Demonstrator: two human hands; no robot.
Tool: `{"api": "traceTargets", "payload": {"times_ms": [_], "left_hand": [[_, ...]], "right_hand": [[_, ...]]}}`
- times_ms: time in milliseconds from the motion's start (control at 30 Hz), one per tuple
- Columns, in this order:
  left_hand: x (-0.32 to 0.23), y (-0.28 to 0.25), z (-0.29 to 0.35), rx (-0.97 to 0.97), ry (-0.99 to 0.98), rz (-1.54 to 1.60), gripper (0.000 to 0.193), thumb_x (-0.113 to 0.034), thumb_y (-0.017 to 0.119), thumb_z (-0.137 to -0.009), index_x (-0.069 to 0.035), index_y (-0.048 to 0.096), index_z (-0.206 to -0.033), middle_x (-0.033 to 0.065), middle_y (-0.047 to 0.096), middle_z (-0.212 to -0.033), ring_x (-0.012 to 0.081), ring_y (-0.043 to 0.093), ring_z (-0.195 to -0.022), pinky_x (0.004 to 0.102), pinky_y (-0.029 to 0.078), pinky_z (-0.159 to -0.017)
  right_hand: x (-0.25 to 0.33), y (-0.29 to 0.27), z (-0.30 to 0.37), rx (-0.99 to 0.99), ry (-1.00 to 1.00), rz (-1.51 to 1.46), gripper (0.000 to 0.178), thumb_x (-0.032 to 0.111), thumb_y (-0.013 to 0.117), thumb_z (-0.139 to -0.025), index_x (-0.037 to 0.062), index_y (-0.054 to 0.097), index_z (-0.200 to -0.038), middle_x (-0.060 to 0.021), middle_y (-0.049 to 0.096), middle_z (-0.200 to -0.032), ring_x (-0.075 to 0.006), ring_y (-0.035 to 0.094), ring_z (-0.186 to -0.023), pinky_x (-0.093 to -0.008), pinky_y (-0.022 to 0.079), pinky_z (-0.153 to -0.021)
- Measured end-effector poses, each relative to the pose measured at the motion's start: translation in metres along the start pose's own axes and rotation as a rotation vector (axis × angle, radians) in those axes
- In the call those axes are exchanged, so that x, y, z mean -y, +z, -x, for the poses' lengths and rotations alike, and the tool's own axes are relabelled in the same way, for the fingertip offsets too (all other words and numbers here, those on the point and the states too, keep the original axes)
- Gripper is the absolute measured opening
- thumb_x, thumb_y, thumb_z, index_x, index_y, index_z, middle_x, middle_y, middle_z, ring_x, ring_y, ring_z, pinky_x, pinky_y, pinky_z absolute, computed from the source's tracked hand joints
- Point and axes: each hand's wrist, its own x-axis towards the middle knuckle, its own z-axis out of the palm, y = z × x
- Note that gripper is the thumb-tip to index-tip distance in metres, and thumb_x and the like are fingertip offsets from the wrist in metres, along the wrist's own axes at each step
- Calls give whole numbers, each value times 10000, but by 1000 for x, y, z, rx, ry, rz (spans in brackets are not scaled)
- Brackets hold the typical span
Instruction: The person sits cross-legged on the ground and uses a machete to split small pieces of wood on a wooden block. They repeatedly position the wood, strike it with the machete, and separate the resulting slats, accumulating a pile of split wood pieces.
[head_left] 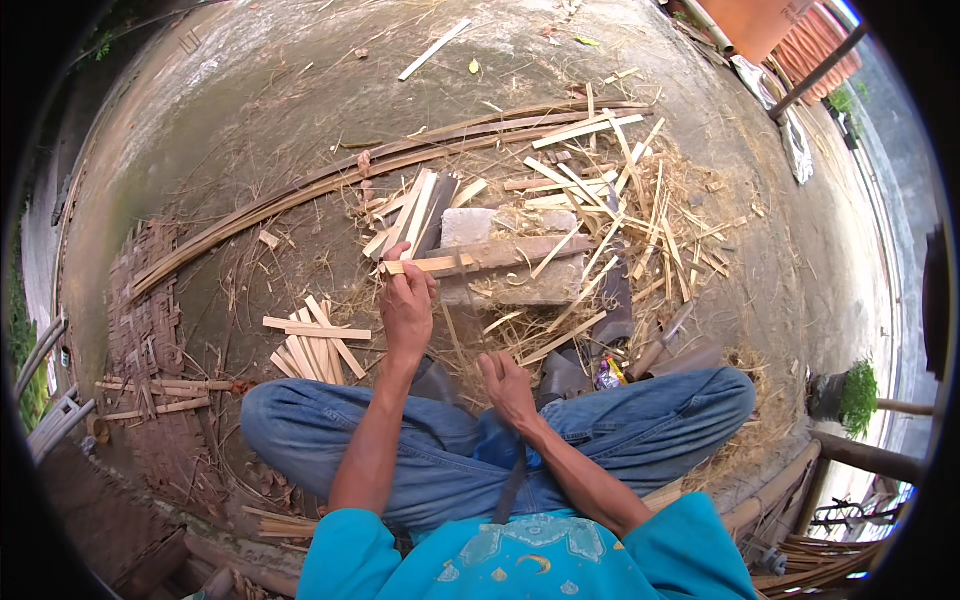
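Observation:
My left hand (408,312) pinches a short pale bamboo strip (438,264), held level across the left end of a worn wooden board (535,251). That board lies on a grey block (466,227) in front of my crossed legs. Lower and to the right, my right hand (508,386) is closed round a knife. Its thin blade (477,315) reaches up to the strip, and a long dark handle (511,485) runs back under my right forearm. The exact contact of blade and strip is too blurred to tell.
Split bamboo strips (316,340) lie piled left of my knee, with more strips (610,190) and shavings (690,190) scattered beyond the block. Long bamboo lengths (330,180) curve across the ground. A second tool (660,340) lies by my right knee. A potted plant (857,395) stands at right.

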Motion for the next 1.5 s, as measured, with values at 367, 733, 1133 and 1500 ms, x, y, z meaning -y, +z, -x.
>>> {"api": "traceTargets", "payload": {"times_ms": [367, 733, 1133, 1500], "left_hand": [[2, -1, -3, -2, -59, 139, 380, -354, 414, -1136, -2, 554, -1123, 121, 688, -786, 199, 699, -683, 356, 553, -635], [-1, -6, -6, 48, 79, -10, 373, -307, 384, -1143, 10, 568, -1212, 181, 693, -922, 258, 709, -737, 392, 561, -689], [1, -7, -6, 81, 93, -63, 345, -311, 401, -1134, -34, 593, -1208, 141, 644, -717, 299, 668, -693, 435, 507, -667], [2, 0, 10, 242, -375, 703, 480, -450, 448, -1116, -61, 586, -1360, 99, 690, -1158, 152, 722, -822, 304, 576, -803]], "right_hand": [[-13, -2, -6, -50, -26, 18, 400, 334, 619, -1045, -11, 561, -851, -191, 524, -648, -311, 518, -569, -444, 419, -584], [-6, -16, -16, 52, 11, 7, 451, 404, 623, -1040, -18, 584, -884, -166, 528, -643, -256, 508, -596, -424, 431, -604], [16, -20, -21, 57, -85, 57, 486, 393, 592, -1053, -28, 573, -812, -125, 468, -623, -197, 436, -605, -404, 401, -593], [12, -23, -47, -111, 249, -888, 452, 493, 633, -1024, 64, 558, -1146, -27, 613, -920, -97, 554, -574, -257, 460, -447]]}}
